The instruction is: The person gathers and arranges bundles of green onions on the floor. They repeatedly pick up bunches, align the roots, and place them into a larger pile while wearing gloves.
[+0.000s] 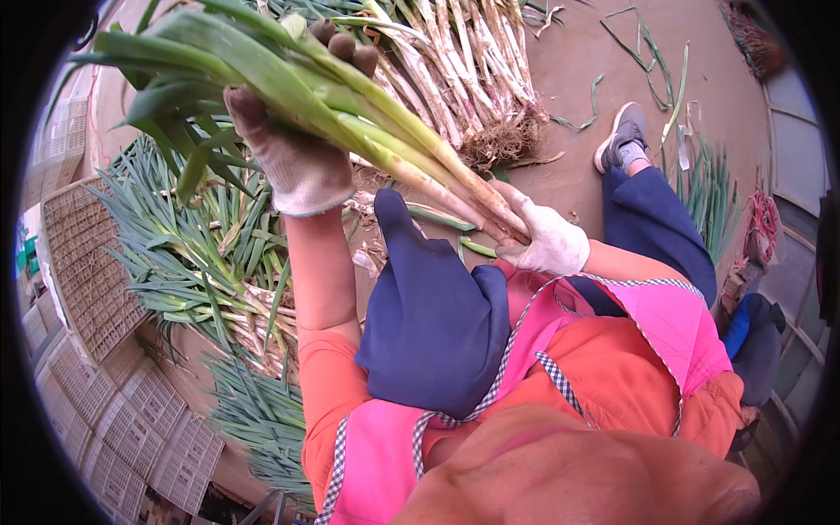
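Observation:
A bunch of long green onions or leeks (400, 147) lies slantwise across both of my gloved hands, leaves at the upper left, pale stems at the lower right. My left hand (295, 144), in a knit glove with dirt-browned fingers, is closed around the leafy part from below; some fingertips show behind it. My right hand (548, 236), in a whiter glove, grips the bunch at its lower stem end, whose roots are mostly hidden by the hand. Just beyond the bunch, a pile of similar stalks (459, 72) with brown, stringy roots rests on the floor.
More green stalks (216, 243) are heaped at the left, others (262, 420) below them. A woven plastic crate (88, 262) and several pale crates (138, 420) stand far left. Loose leaves (650, 59) and upright greens (709, 190) are at the right, near my shoe (623, 134).

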### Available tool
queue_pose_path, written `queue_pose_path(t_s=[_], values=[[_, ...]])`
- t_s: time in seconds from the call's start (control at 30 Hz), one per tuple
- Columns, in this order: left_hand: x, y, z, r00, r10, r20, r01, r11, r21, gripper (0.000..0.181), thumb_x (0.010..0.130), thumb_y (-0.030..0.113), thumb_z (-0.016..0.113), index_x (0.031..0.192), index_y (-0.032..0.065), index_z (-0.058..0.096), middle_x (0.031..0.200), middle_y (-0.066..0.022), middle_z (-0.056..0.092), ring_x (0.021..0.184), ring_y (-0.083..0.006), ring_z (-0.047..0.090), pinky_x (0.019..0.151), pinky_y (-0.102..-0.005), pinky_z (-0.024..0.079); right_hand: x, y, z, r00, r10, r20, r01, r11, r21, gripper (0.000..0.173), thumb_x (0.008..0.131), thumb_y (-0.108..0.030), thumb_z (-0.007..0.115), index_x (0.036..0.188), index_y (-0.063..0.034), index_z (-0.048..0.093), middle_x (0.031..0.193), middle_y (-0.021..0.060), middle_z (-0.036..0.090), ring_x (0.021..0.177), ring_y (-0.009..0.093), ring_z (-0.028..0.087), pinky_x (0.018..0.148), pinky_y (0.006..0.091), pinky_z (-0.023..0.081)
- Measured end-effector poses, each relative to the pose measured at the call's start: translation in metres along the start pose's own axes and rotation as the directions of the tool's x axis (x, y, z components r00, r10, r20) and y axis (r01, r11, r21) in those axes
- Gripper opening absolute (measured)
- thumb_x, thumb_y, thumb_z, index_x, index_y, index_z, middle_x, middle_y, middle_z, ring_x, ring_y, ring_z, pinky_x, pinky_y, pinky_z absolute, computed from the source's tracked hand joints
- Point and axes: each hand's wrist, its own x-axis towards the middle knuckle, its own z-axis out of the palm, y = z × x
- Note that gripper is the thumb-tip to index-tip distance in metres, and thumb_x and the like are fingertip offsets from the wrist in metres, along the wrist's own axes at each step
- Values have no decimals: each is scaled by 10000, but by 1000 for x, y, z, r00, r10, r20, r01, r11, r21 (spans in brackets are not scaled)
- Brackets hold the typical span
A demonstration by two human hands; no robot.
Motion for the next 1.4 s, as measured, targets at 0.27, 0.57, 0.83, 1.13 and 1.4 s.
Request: queue_pose_path(t_s=[0.27,0.57,0.83,1.13,1.4], values=[[115,-101,39,955,103,278,-288,537,793,687,915,432,615,1397,-11,408,1370,-194,489,1284,-313,454,1077,-393,356,160,-65,-156,722,-437,-536,545,837,52,561,816,36,611,1349,-12,440,1128,36,615,981,146,583,830,268,486],[24,-230,-125,890,-281,359,-411,-154,898,423,915,390,561,1235,118,613,1394,-187,476,1366,-365,350,1106,-415,319,210,171,-78,873,149,-463,-266,944,-197,828,791,-290,667,1464,-16,272,1190,311,576,1119,412,569,959,410,453],[69,-233,-89,771,-199,605,-631,-368,683,510,895,493,547,1336,237,541,1373,-174,495,1281,-365,440,1059,-482,318,171,147,-84,916,178,-359,-272,934,-230,685,821,-386,632,1359,-23,415,1137,287,603,1075,409,583,908,443,461],[70,-249,-104,769,-399,500,-634,-575,518,515,871,610,515,1333,384,529,1454,-132,430,1380,-392,307,1118,-531,201,87,144,-50,839,402,367,-74,752,-655,390,776,-421,631,814,-42,714,826,188,684,811,349,670,758,435,522],[-19,-207,-114,844,-88,529,-531,-276,801,438,804,340,722,1198,173,633,1290,-131,566,1231,-340,501,1027,-455,389,119,109,-34,805,346,482,1,811,-584,430,791,-458,642,895,-49,723,875,185,694,836,330,674,776,391,526]])
